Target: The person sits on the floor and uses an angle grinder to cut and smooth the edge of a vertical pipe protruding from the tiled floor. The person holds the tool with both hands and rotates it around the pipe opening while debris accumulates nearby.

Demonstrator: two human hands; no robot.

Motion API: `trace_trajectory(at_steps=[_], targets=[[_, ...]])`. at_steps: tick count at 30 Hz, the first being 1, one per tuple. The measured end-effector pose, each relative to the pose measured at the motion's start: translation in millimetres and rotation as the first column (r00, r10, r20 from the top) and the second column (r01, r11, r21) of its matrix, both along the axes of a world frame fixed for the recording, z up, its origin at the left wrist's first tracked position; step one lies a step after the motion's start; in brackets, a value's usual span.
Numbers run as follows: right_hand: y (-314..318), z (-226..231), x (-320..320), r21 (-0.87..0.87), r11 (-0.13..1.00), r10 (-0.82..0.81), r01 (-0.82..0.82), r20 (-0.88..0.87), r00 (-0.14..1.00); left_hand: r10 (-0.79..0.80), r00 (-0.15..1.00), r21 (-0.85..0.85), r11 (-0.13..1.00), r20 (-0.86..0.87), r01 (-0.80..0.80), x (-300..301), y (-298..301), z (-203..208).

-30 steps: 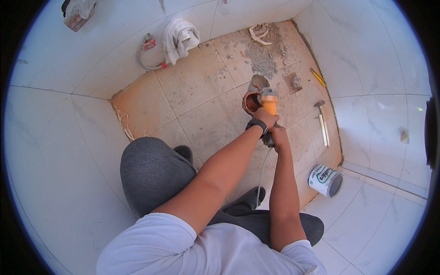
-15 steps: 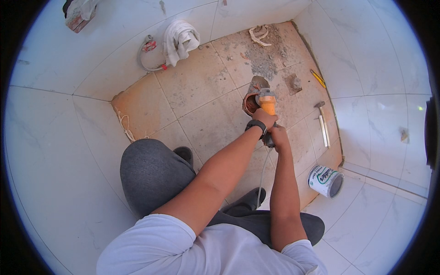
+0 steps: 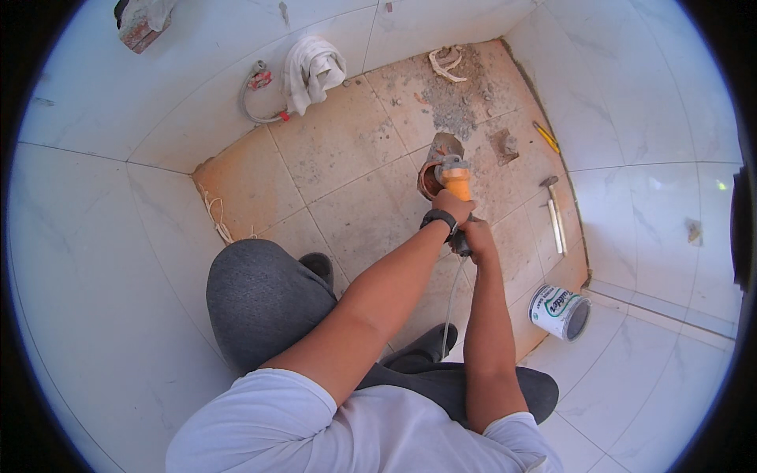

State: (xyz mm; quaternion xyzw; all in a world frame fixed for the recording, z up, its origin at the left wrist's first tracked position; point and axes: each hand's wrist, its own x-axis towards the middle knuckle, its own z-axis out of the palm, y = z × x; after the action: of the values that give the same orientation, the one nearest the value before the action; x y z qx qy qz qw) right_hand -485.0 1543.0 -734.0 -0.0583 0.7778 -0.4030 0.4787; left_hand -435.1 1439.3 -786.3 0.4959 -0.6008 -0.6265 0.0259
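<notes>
Head view. A person crouches on a bare, tan floor [image 3: 339, 158] from which the covering has been stripped; white glossy wall tiles [image 3: 118, 260] enclose it on all sides. Both forearms reach forward to one power tool, an angle grinder [image 3: 454, 183] with an orange body and grey head. The left hand [image 3: 451, 206], with a black wristband just behind it, is wrapped closed around the orange body near the head, likely to steer the disc. The right hand [image 3: 475, 236] is clenched on the dark rear handle just behind, likely to bear the weight and the push. A two-handed grip of this kind suits a tool that kicks. The grinder's head points down at a round, rust-brown pipe opening [image 3: 430, 180] set in the floor; whether the disc touches the rim cannot be told. A thin grey cord [image 3: 451, 303] trails from the rear handle toward the body.

The floor surface is matt and rough, scored into squares by old grout lines, with a patch of grey rubble [image 3: 453, 110] beyond the pipe. A hammer [image 3: 552, 201] with a pale handle lies to the right, near the wall, with a yellow pencil-like tool [image 3: 546, 135] further up. A white cylindrical paint tin [image 3: 561, 312], open, lies tipped on its side at the edge of the stripped area. A crumpled white cloth [image 3: 314, 69] and a looped grey hose [image 3: 256, 94] rest against the far wall.
</notes>
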Motion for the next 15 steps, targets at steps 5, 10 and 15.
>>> trace_trajectory(at_steps=[5, 10, 15], targets=[[-1.5, -1.7, -0.1, 0.026, 1.000, 0.017, -0.017, -0.019, 1.000, 0.022, 0.999, 0.043, 0.999, 0.028, -0.023, 1.7, 0.3, 0.5], [-3.2, 0.6, 1.0, 0.025, 0.999, 0.047, -0.046, -0.042, 0.998, 0.014, 1.000, 0.055, 0.998, 0.016, -0.015, 6.4, -3.2, 8.0], [-5.3, 1.3, 2.1, 0.030, 0.999, 0.038, -0.036, -0.044, 0.998, 0.014, 1.000, 0.053, 0.998, 0.017, -0.015, 8.7, -4.4, 13.8]])
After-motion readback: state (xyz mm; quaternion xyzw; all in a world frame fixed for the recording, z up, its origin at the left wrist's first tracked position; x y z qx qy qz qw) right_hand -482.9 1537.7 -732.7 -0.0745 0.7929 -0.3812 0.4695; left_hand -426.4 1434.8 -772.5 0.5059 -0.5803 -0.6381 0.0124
